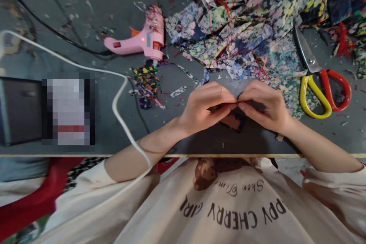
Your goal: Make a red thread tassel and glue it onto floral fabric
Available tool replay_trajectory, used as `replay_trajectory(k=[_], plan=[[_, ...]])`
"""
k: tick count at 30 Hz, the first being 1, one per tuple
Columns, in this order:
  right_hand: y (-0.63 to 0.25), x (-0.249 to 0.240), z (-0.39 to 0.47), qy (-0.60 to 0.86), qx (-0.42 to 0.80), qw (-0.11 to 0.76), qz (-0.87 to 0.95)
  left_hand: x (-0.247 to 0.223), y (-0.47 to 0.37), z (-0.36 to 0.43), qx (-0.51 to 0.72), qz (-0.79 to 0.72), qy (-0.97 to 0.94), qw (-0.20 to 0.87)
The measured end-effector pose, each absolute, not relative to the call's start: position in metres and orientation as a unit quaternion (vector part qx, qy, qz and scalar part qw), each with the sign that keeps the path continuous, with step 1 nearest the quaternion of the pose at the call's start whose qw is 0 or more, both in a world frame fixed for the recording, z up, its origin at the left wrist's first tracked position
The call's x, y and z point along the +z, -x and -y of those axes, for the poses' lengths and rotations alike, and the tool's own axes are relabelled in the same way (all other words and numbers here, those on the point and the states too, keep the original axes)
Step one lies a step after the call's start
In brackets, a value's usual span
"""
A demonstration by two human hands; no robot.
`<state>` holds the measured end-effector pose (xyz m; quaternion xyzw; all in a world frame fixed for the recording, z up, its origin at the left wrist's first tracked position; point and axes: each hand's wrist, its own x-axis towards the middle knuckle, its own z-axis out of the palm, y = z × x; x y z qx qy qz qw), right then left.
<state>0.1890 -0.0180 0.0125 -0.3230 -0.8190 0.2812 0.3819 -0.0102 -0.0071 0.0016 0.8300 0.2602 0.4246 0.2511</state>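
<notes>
Pinching a thin red bit (237,103) between left hand (204,106) and right hand (264,105), fingertips almost touching, just right of frame center. Can't really make out what, mostly covered by fingers. Can see a dark-edged piece (232,122) right below, partly blocked. Also spotting fabric scraps (206,53) upper right, cut off up top, plus an unreadable pixelated patch (68,110) at left.

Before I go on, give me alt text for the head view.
A person's bare left hand and right hand pinch a thin red piece above a grey tabletop. A pink plastic glue gun lies to the left, crumpled floral fabric scraps beyond, and scissors with red and yellow handles to the right.
</notes>
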Motion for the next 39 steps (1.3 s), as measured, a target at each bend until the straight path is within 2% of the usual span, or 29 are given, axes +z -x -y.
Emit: replay_trajectory(k=[8,14,26,39], plan=[[-0.1887,0.0115,0.0179,0.318,0.289,0.401,0.809,0.0072,0.01,0.0081,0.41,-0.31,-0.802,0.303],[-0.1885,0.0121,0.0182,0.318,0.319,0.392,0.803,0.0064,0.0103,0.0068,0.418,-0.293,-0.801,0.314],[-0.1877,0.0136,0.0189,0.306,0.391,0.375,0.783,0.0019,0.0122,0.0044,0.441,-0.23,-0.828,0.259],[-0.1879,0.011,0.0184,0.341,0.313,0.436,0.772,0.0079,0.0116,0.0101,0.389,-0.344,-0.793,0.319]])
